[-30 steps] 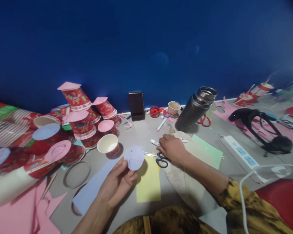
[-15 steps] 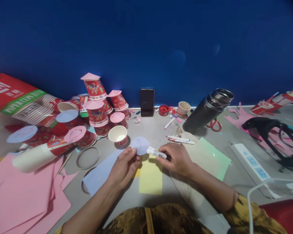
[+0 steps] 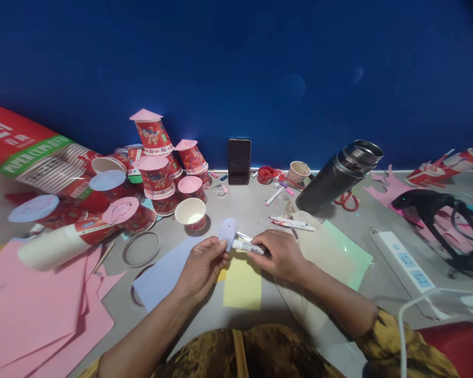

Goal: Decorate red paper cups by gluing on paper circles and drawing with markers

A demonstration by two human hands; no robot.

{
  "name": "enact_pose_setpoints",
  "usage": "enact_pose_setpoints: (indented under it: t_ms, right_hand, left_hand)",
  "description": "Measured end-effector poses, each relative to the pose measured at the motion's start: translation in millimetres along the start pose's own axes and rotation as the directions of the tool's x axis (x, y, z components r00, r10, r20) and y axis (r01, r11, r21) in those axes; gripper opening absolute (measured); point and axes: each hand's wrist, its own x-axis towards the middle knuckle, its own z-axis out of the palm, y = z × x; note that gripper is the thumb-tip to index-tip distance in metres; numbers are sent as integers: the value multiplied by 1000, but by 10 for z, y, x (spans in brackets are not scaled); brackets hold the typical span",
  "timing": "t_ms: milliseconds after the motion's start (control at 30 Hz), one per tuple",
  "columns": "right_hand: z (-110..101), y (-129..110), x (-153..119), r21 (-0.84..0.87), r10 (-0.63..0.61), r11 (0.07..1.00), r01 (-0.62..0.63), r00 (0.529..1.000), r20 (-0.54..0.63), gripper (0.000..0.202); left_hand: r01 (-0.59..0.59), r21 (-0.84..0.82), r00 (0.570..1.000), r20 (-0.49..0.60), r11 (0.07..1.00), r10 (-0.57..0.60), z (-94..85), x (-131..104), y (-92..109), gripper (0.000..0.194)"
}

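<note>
My left hand [image 3: 205,262] pinches a small lavender paper disc [image 3: 227,232] between thumb and fingers; the disc is tilted and has a dark dot near its middle. My right hand [image 3: 281,254] is closed round a white glue tube [image 3: 247,247], whose white end points at the disc's lower right edge. A thin metallic rod [image 3: 243,236] sticks out above the tube, and its far end is hidden by the hand. Below both hands lies a yellow paper sheet [image 3: 242,286]. An upright paper cup [image 3: 190,214], its mouth upward, stands just beyond my left hand.
Several red paper cups with paper tops [image 3: 157,176] are stacked at the left. Pink sheets [image 3: 31,304] lie front left, beside a tape ring [image 3: 141,249]. A phone [image 3: 239,163] leans on the wall. A dark flask [image 3: 337,178] and a power strip [image 3: 404,260] are to the right.
The lavender disc has turned from nearly face-on to a steeper tilt. The tube has shifted slightly left, close against its edge, and the metallic rod shows more clearly.
</note>
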Motion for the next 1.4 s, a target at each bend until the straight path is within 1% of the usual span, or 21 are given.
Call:
enact_pose_setpoints:
  t_ms: [233,367,533,767,900,1100,1400]
  right_hand:
    - [2,-12,-7,6,-25,1000,25,999,-20,19]
    - [-7,-28,-6,-2,-17,1000,17,1000,4,18]
    - [-4,-34,-6,-13,-49,999,49,999,3,16]
    - [6,-24,-5,17,-71,997,72,996,-57,13]
    - [21,-19,-12,39,-61,997,64,995,-77,13]
    - [37,-1,-22,46,-41,998,42,999,-32,11]
    - [30,-23,-13,14,-110,994,111,991,-73,12]
  left_hand:
    - [-14,23,1000,-11,1000,15,16,-9,-16,47]
    - [-44,33,999,-25,998,44,40,-21,-4,50]
    - [-53,50,998,-29,997,55,57,-38,0,50]
    - [-12,49,1000,-26,999,13,55,-29,-1,54]
    - [-8,53,1000,-27,999,9,58,-28,-8,54]
    - [-21,77,999,-43,997,25,72,-29,-22,55]
    - [-78,168,994,-61,983,89,51,-14,-50,58]
